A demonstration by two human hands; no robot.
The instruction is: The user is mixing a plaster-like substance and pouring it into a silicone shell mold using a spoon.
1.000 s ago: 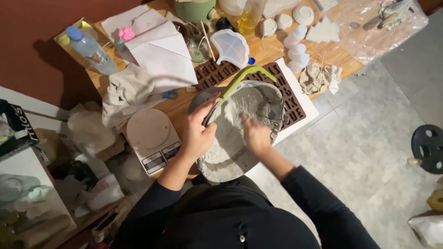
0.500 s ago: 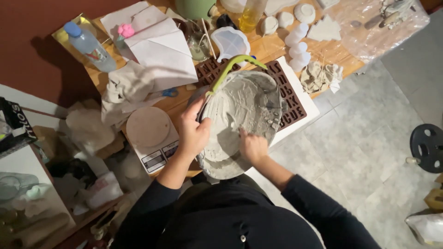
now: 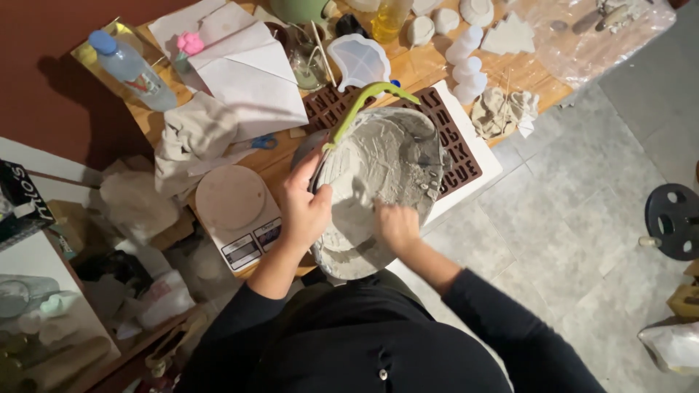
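A round mixing bowl (image 3: 408, 138) coated in grey plaster paste tilts toward me at the table's front edge. It has a green handle (image 3: 362, 104) rising over its far rim. My left hand (image 3: 304, 207) grips the bowl's left rim. Smeared with grey paste, my right hand (image 3: 397, 224) is down inside the bowl against the wet mix, fingers curled; whether it holds a tool is hidden.
A kitchen scale (image 3: 234, 211) sits left of the bowl, a brown letter mould (image 3: 460, 149) under and behind it. White paper (image 3: 247, 69), a water bottle (image 3: 131, 69), a crumpled cloth (image 3: 191, 138), white cast pieces (image 3: 466, 51) and a plastic sheet (image 3: 597, 29) crowd the wooden table (image 3: 429, 67).
The bowl has tipped more toward me. My right hand has slid from the bowl's middle down to its near side.
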